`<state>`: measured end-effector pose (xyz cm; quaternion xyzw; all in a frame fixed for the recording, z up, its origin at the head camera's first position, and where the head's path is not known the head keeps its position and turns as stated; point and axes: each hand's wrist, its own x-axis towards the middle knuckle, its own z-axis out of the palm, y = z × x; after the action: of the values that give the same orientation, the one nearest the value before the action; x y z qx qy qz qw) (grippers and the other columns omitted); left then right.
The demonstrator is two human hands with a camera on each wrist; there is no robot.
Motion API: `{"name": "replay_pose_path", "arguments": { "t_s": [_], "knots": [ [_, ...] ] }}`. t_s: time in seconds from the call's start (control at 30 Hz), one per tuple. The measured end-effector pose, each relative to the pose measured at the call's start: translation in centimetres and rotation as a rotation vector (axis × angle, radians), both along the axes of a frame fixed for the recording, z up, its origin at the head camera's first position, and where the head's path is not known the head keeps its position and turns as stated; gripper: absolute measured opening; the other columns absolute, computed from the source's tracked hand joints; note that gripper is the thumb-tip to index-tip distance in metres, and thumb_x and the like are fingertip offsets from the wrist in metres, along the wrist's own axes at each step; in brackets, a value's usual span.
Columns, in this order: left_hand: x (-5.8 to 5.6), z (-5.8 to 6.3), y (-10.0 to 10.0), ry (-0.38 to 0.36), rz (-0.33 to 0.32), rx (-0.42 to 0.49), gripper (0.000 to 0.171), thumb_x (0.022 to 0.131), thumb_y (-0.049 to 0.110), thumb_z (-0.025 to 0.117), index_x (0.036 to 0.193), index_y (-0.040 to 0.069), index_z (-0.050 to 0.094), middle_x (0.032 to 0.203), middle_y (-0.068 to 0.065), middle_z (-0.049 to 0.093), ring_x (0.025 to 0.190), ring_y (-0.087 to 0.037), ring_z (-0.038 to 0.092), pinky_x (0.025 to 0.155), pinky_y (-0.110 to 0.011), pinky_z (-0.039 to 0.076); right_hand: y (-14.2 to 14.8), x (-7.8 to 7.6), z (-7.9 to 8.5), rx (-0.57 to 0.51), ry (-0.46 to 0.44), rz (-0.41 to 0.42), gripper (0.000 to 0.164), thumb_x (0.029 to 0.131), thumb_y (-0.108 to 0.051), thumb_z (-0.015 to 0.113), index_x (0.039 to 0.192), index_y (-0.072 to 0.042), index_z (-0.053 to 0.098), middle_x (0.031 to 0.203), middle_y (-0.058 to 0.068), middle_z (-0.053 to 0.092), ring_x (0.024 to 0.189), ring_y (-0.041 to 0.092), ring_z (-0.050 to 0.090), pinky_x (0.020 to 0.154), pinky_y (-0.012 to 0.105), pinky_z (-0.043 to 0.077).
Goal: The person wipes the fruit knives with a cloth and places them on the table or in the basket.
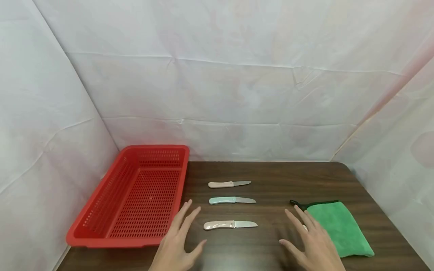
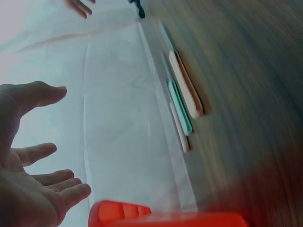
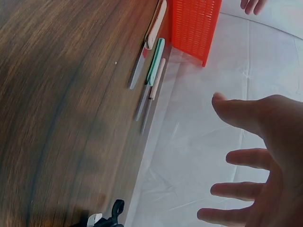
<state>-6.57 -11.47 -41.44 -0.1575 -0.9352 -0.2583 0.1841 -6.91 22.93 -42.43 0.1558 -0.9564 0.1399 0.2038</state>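
Observation:
Three small knives with open blades lie in a column on the wooden table, blades to the right. The far one has a pale pink handle (image 1: pixel 220 184), the middle one a mint green handle (image 1: pixel 222 200), and the nearest a larger beige-pink handle (image 1: pixel 219 225). My left hand (image 1: pixel 178 244), fingers spread, hovers left of the nearest knife, beside the red basket (image 1: pixel 112 243). On the other side my right hand (image 1: pixel 313 242) hovers with spread fingers, overlapping the green cloth pouch (image 1: pixel 349 229) in the head view. Neither hand holds anything; both wrist views show extended fingers.
At the left of the table (image 1: pixel 271 173) stands the rectangular red basket, with slotted walls and nothing inside. A black cord end (image 1: pixel 294 202) sticks out from the pouch at the right. White sheeting (image 1: pixel 237 139) hangs behind the table and along both sides.

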Motion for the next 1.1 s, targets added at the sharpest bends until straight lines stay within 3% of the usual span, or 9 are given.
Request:
{"name": "replay_pose_path", "arguments": {
  "t_s": [0.07, 0.17, 0.4, 0.53, 0.63, 0.9, 1.1],
  "knots": [
    [-0.2, -0.2, 0.3, 0.057, -0.030, 0.007, 0.089, 0.061, 0.032, 0.078, 0.135, 0.030, 0.029, 0.142, 0.005, 0.023, 0.122, -0.019, 0.034, 0.080, -0.038, 0.048, 0.1, 0.0, 0.1, -0.011, -0.002, -0.003, 0.072, 0.067, -0.045, 0.070, 0.130, -0.024, 0.042, 0.128, 0.011, 0.043, 0.106, 0.036, 0.046, 0.074, 0.050, 0.042],
    [-0.5, -0.4, 1.0, 0.070, -0.039, 0.028, 0.090, 0.058, 0.030, 0.079, 0.134, 0.032, 0.030, 0.141, 0.007, 0.025, 0.120, -0.015, 0.037, 0.079, -0.033, 0.048, 0.2, 0.1, 0.2, -0.035, -0.018, -0.018, 0.071, 0.066, -0.044, 0.071, 0.128, -0.024, 0.044, 0.127, 0.010, 0.045, 0.103, 0.033, 0.048, 0.068, 0.048, 0.045],
    [-1.2, -1.2, 2.2, -0.015, -0.044, 0.123, 0.087, 0.056, 0.024, 0.081, 0.129, 0.033, 0.036, 0.137, 0.012, 0.028, 0.116, -0.012, 0.040, 0.073, -0.028, 0.049, 0.4, 0.1, 0.4, -0.050, -0.034, -0.056, 0.070, 0.066, -0.047, 0.070, 0.127, -0.024, 0.045, 0.123, 0.008, 0.048, 0.101, 0.032, 0.049, 0.064, 0.048, 0.046],
    [-1.6, -1.5, 2.6, -0.054, -0.047, 0.174, 0.086, 0.055, 0.022, 0.082, 0.127, 0.034, 0.038, 0.135, 0.014, 0.030, 0.116, -0.010, 0.039, 0.078, -0.032, 0.048, 0.6, -0.1, 0.4, -0.050, -0.030, -0.083, 0.069, 0.066, -0.048, 0.070, 0.125, -0.022, 0.047, 0.121, 0.010, 0.049, 0.097, 0.033, 0.050, 0.059, 0.045, 0.046],
    [-2.0, -1.9, 2.8, -0.040, -0.051, 0.196, 0.086, 0.052, 0.021, 0.083, 0.125, 0.034, 0.040, 0.133, 0.014, 0.034, 0.116, -0.010, 0.040, 0.082, -0.035, 0.046, 1.0, -0.2, 0.4, -0.066, -0.035, -0.110, 0.066, 0.067, -0.049, 0.069, 0.123, -0.022, 0.049, 0.121, 0.011, 0.048, 0.094, 0.033, 0.051, 0.051, 0.043, 0.045],
    [-2.9, -2.9, 3.0, -0.068, -0.038, 0.178, 0.082, 0.053, 0.031, 0.082, 0.124, 0.034, 0.042, 0.130, 0.014, 0.036, 0.114, -0.012, 0.042, 0.082, -0.038, 0.045, 2.1, -0.8, -0.1, -0.075, -0.118, -0.169, 0.062, 0.070, -0.053, 0.065, 0.119, -0.017, 0.052, 0.117, 0.012, 0.048, 0.093, 0.035, 0.051, 0.050, 0.044, 0.045],
    [-3.6, -3.7, 3.0, -0.094, -0.068, 0.169, 0.081, 0.052, 0.032, 0.082, 0.124, 0.030, 0.044, 0.128, 0.005, 0.043, 0.112, -0.018, 0.045, 0.082, -0.041, 0.045, 2.8, -1.1, -0.6, -0.072, -0.144, -0.191, 0.060, 0.071, -0.049, 0.066, 0.118, -0.014, 0.053, 0.114, 0.013, 0.049, 0.091, 0.035, 0.052, 0.046, 0.040, 0.044]
  ]
}}
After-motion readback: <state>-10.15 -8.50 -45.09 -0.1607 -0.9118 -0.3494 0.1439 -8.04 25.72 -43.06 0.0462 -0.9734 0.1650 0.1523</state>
